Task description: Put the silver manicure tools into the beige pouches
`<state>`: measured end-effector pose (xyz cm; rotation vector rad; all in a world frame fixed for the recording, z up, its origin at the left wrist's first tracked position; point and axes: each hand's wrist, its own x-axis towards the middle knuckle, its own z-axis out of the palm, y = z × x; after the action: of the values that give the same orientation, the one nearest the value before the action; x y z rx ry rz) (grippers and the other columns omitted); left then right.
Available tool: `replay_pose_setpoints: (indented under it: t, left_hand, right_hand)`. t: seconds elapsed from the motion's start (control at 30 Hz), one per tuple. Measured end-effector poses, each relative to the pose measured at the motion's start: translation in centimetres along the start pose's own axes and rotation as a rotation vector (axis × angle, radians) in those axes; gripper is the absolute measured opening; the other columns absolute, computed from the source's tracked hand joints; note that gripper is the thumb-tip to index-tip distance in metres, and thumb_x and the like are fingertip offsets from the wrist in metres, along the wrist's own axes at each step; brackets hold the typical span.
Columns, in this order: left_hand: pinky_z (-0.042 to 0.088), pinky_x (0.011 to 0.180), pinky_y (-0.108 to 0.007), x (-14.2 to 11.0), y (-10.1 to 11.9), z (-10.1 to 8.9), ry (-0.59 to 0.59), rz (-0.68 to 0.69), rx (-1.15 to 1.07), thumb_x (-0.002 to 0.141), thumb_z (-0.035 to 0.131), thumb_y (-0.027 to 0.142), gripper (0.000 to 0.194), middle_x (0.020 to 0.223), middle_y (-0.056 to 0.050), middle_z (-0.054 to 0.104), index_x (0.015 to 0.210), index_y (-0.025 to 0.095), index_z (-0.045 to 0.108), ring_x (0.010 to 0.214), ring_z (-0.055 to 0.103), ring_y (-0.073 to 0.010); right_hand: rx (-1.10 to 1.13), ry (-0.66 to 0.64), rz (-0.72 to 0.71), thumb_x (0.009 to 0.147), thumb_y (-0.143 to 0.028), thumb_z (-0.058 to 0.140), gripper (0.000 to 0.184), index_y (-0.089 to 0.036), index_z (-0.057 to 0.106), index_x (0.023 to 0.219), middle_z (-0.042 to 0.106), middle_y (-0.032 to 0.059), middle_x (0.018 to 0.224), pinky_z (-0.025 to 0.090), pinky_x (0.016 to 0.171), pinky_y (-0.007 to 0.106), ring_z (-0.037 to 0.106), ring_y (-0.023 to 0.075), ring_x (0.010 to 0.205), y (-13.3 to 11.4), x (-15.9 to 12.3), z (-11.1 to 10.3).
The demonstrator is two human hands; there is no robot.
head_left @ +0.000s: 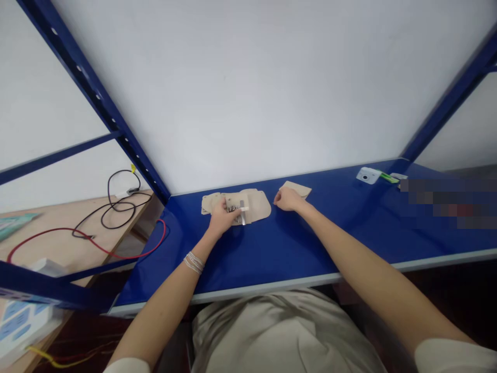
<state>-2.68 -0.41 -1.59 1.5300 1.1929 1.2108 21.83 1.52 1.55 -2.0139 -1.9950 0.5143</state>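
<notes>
Several beige flat pieces [259, 203], leather- or felt-like with rounded ends, lie together on the blue table. Over them, my left hand [222, 218] has its thumb and fingers closed around a small clear packet of shiny metal bits [234, 209]. A pale strip crosses the packet's right side. To the right, my right hand [288, 199] is pinched, its fingertips pointing left just above the blue surface; whatever may be between them is too small to make out. Behind that hand lies another beige folded piece [302, 189], partly covered by it.
The blue table [264, 259] meets a white wall behind and has blue posts [128, 134] at its sides. A small white camera [368, 175] and a green packet [388, 177] sit back right. Black cables [112, 207] and a red cable [116, 255] lie at left.
</notes>
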Motion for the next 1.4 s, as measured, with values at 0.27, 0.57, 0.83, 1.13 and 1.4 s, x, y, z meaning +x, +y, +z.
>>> replay_pose_setpoints:
  t: [0.27, 0.57, 0.83, 1.13, 1.4]
  left_hand:
    - [0.053, 0.087, -0.04, 0.0, -0.1, -0.1, -0.035, -0.005, -0.028, 0.065, 0.075, 0.022, 0.045, 0.099, -0.007, 0.069, 0.106, 0.016, 0.058, 0.091, 0.066, -0.0224]
    - [0.055, 0.079, -0.036, -0.3, 0.3, 0.3, -0.173, -0.016, -0.11, 0.066, 0.077, 0.023, 0.049, 0.099, -0.008, 0.069, 0.11, 0.014, 0.057, 0.088, 0.067, -0.0212]
    - [0.054, 0.084, -0.037, -0.8, 0.7, 0.7, -0.306, -0.014, -0.16, 0.062, 0.082, 0.024, 0.052, 0.096, -0.009, 0.07, 0.107, 0.012, 0.058, 0.088, 0.068, -0.0222]
    - [0.054, 0.082, -0.037, -0.9, 1.1, 0.8, -0.306, -0.01, -0.141, 0.064, 0.079, 0.021, 0.048, 0.096, -0.009, 0.07, 0.106, 0.013, 0.058, 0.089, 0.068, -0.0229]
    - [0.055, 0.082, -0.037, -0.9, 1.1, 0.8, -0.294, -0.015, -0.139, 0.062, 0.081, 0.025, 0.051, 0.095, -0.008, 0.07, 0.105, 0.013, 0.059, 0.087, 0.068, -0.0227]
  right_hand:
    - [0.035, 0.042, -0.089, 0.072, -0.006, 0.059, 0.019, -0.014, 0.071, 0.083, 0.073, 0.0129, 0.091, 0.048, 0.072, 0.028, 0.066, 0.0237, 0.086, -0.7, -0.7, -0.2]
    - [0.466, 0.528, -0.345, 0.08, -0.013, 0.054, 0.029, -0.014, 0.069, 0.104, 0.069, 0.0075, 0.085, 0.049, 0.078, 0.032, 0.063, 0.0168, 0.073, -1.5, -1.1, -0.9]
    - [0.98, 0.176, -0.423, 0.074, -0.025, 0.066, 0.019, -0.015, 0.07, 0.09, 0.069, 0.0056, 0.077, 0.052, 0.071, 0.033, 0.062, 0.0156, 0.067, -3.4, -2.0, 0.8]
    - [0.986, 0.231, -0.405, 0.071, -0.028, 0.07, 0.018, -0.015, 0.069, 0.083, 0.07, 0.0075, 0.081, 0.054, 0.071, 0.034, 0.063, 0.0155, 0.065, -3.4, -1.3, 2.5]
    - [1.022, 0.238, -0.34, 0.071, -0.028, 0.069, 0.02, -0.015, 0.067, 0.085, 0.07, 0.0062, 0.081, 0.054, 0.07, 0.032, 0.063, 0.0142, 0.065, -3.7, -1.5, 2.2]
